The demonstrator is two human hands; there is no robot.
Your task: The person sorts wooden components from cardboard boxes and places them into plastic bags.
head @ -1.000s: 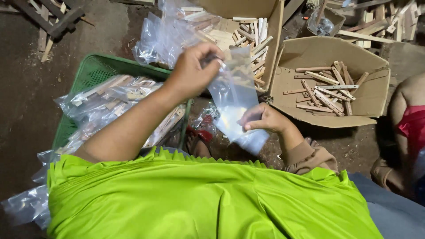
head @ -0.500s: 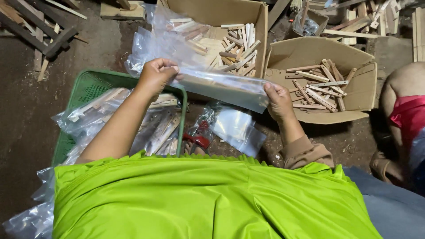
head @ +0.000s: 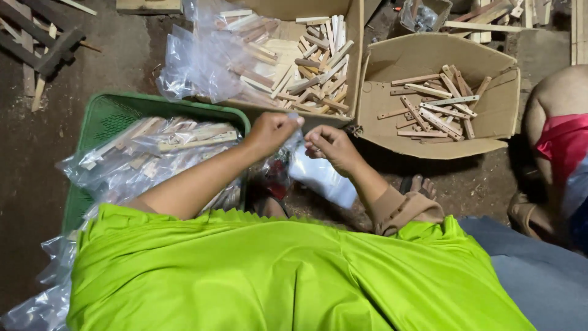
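Dirt floor [head: 37, 165], scrap wood at the far left. Person sits low, so everything is within arm's reach. Left hand [head: 269, 132] and right hand [head: 331, 147] meet close together at centre, both pinched shut on the top edge of a clear plastic bag [head: 321, 178] hanging just below them, likely to work its mouth. Green basket [head: 110, 113] of filled bags at near left. Far: box of wooden sticks [head: 306, 67]; second box [head: 438, 98] to its right. Another person's knee at far right.
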